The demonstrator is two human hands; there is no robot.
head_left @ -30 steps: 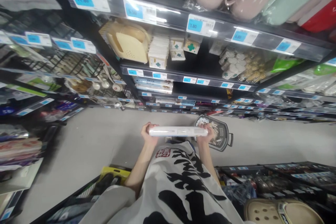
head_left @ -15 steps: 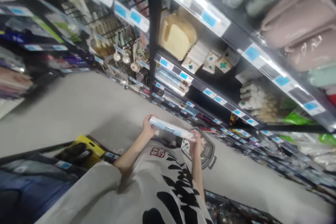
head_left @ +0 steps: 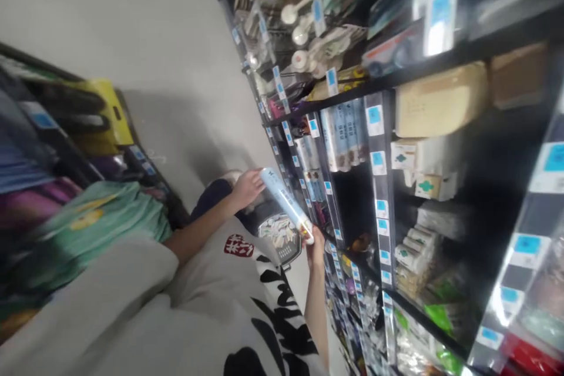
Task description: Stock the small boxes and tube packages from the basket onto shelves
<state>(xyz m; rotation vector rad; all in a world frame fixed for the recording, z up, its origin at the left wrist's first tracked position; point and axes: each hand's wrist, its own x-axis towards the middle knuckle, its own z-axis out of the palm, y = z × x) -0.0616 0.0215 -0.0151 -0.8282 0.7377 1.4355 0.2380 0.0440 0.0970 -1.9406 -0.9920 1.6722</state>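
Observation:
I hold a long white and pale-blue roll [head_left: 286,204] by its two ends in front of my chest. My left hand [head_left: 247,188] is closed round its upper end. My right hand [head_left: 315,249] is closed round its lower end. The roll points slantwise toward a black store shelf [head_left: 348,91] where similar pale-blue rolls [head_left: 346,136] lie side by side. Below the roll a dark shopping basket [head_left: 282,238] with small packets stands on the floor. The whole view is tilted sharply to one side.
Black shelves with blue price tags [head_left: 374,114] fill the right side, stocked with cream boxes [head_left: 434,100], small cartons and spoons [head_left: 295,12]. Grey floor [head_left: 132,23] runs up the aisle. A low rack with a yellow package [head_left: 103,114] stands at my left.
The view has swung and tilted hard, so the shelves now run up the right side. Both hands kept hold of the roll, which went from level to steeply slanted.

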